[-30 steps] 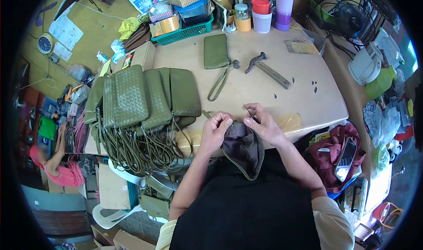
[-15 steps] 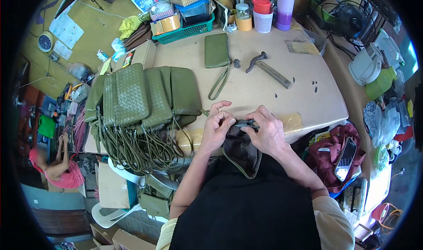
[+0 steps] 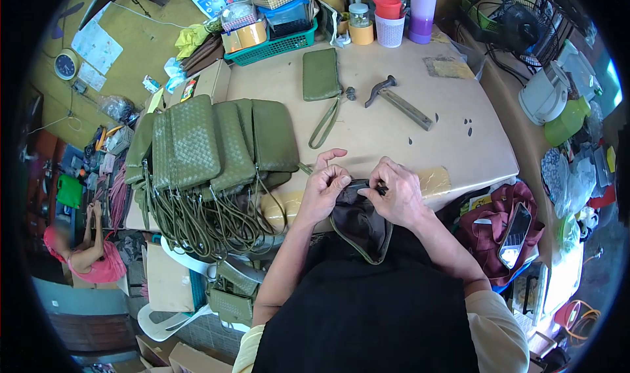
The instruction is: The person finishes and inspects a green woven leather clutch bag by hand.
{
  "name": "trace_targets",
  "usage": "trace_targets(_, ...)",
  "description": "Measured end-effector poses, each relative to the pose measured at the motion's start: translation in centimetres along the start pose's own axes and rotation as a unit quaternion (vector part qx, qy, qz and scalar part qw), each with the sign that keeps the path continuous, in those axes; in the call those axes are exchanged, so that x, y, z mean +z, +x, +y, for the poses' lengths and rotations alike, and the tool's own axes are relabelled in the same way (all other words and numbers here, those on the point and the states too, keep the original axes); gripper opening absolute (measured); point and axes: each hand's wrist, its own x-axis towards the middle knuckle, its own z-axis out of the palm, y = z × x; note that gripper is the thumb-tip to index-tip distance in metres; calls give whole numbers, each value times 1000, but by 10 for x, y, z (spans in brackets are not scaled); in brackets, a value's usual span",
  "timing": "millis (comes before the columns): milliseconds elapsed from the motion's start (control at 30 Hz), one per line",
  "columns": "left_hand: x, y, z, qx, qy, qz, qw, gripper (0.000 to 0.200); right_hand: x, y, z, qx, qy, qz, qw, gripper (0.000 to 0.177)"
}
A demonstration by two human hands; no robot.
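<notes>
An unzipped pouch with a dark lining and olive edge hangs between my hands at the table's front edge, its mouth facing me. My left hand pinches the left end of its rim between thumb and forefinger, the other fingers curled away. On the right side of the mouth, my right hand grips the rim, thumb inside against the lining. A small dark piece shows at the right fingertips. Beside my left hand lies a pile of olive woven pouches with wrist straps drooping over the table edge.
A flat olive pouch and a hammer lie on the table. Behind stand a green basket, a white cup and a purple bottle. A maroon bag with a phone sits right; a person is far left.
My right hand has turned slightly and drawn its side of the rim outward, so the pouch's mouth gapes wider. My left hand keeps its pinch.
</notes>
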Motion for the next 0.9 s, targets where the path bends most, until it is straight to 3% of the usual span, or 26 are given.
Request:
trace_targets(133, 2, -1, -9, -48, -109, 14, 993, 27, -4, 1, 5, 40, 40, -47, 997, 28)
trace_targets(200, 1, 1, -9, -78, -166, 29, 983, 29, -1, 1, 14, 129, 197, -15, 972, 26)
trace_targets(267, -4, 0, -8, -146, -335, 88, 927, 30, 7, 0, 26, 114, 201, -29, 972, 26)
trace_targets(300, -9, 2, -8, -145, -335, 88, 927, 30, 12, 0, 34, 98, 205, -42, 973, 28)
trace_targets(333, -17, 5, -8, -83, -429, 117, 892, 34, 15, -1, 40, 168, 304, -105, 932, 31)
trace_targets(367, -24, 6, -8, -22, -517, 144, 844, 37, 17, -3, 46, 167, 304, -105, 932, 31)
trace_targets(433, -26, -4, 18, 7, -474, 128, 871, 32, 18, -4, 49, 176, 257, -110, 944, 28)
trace_targets(467, -22, -10, 30, 11, -228, 64, 971, 26, 19, -4, 49, 178, 257, -110, 943, 28)
trace_targets(500, -20, -17, 39, 13, 34, -5, 999, 20, 20, -3, 49, 208, 290, -102, 929, 30)
trace_targets(533, -14, -22, 42, -21, 91, -25, 995, 22, 21, -2, 49, 236, 323, -95, 912, 32)
trace_targets(567, -13, -23, 41, -22, 91, -22, 995, 22, 23, -1, 50, 236, 323, -98, 911, 32)
trace_targets(633, -14, -23, 36, -33, 64, -25, 997, 34, 28, 2, 52, 341, 460, -94, 814, 34)
trace_targets(667, -14, -20, 34, -53, 60, -32, 996, 33, 28, 3, 53, 364, 475, -110, 794, 50)
trace_targets(800, -13, -14, 32, -17, 134, -55, 989, 26, 38, 6, 63, 416, 444, -90, 788, 71)
trace_targets(900, -5, -11, 28, 21, 177, -14, 984, 23, 36, 7, 60, 408, 394, -113, 816, 84)
